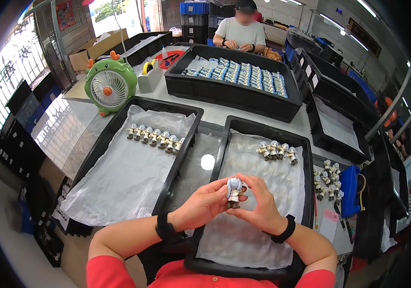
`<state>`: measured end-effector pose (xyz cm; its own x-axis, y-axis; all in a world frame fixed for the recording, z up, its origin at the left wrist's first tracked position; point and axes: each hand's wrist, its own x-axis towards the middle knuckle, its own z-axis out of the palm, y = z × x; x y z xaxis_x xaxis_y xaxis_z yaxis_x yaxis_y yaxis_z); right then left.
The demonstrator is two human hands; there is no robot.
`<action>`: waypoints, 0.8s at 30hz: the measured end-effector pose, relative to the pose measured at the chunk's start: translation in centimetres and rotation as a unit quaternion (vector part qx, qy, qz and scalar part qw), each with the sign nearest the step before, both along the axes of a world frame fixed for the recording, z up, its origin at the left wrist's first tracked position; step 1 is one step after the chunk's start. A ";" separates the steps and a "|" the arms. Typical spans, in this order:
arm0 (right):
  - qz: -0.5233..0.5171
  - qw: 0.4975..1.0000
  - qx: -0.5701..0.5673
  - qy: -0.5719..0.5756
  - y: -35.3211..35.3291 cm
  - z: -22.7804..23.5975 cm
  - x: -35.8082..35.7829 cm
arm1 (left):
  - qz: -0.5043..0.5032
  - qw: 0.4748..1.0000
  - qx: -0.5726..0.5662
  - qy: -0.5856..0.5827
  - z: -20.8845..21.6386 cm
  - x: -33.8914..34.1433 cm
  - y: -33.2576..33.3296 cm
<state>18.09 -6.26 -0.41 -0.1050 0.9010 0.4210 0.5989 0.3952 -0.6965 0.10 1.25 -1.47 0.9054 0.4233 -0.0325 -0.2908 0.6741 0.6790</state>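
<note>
A small figurine with pale blue-grey hair, a white and gold outfit and brown feet is held upright between both hands over the right black tray. My left hand pinches its left side with thumb and fingers. My right hand curls round its other side, with fingertips at its head and base. Beyond the hands, several like figurines stand grouped on the white lining of that tray. In the left black tray, a row of similar figurines crosses the far part of the lining.
More figurines cluster at the right beside a blue bin. Behind the trays stand a green fan, a tape dispenser and a large black tray with rows of blue-and-white pieces. A co-worker sits across the table.
</note>
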 end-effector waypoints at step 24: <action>-0.006 1.000 -0.009 0.008 -0.2 0.0 0.2 | 0.003 1.000 0.016 -0.015 0.2 0.3 0.3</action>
<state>18.30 -6.44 -0.45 -0.0871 0.9098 0.4058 0.5926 0.3747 -0.7130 0.41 1.58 -1.29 0.9034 0.4286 0.0090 -0.3153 0.6502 0.6912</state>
